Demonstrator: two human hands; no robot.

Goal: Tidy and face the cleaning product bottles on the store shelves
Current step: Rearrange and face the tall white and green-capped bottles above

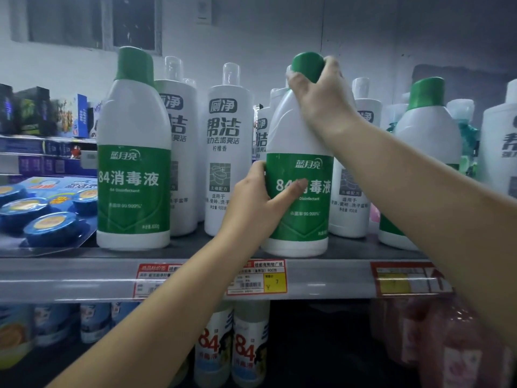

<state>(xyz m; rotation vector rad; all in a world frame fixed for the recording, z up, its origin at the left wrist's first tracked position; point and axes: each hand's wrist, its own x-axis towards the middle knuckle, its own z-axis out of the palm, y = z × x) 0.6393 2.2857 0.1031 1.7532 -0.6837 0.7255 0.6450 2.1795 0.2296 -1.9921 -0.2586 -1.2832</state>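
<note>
A white disinfectant bottle (300, 217) with a green label and green cap stands at the shelf's front edge, label facing me. My left hand (260, 194) wraps around its lower left side, thumb across the label. My right hand (321, 91) grips its neck and cap from above. A matching green-label bottle (133, 163) stands to the left, label forward. Between and behind them stand white toilet-cleaner bottles (228, 152) with clear caps. A third green-capped bottle (428, 130) stands at the right, partly hidden by my right forearm.
The grey shelf edge (70, 278) carries red and yellow price tags (257, 277). A blister pack of blue discs (42, 217) lies at the left. Smaller bottles (249, 343) stand on the shelf below, and pink bottles (458, 345) fill the lower right.
</note>
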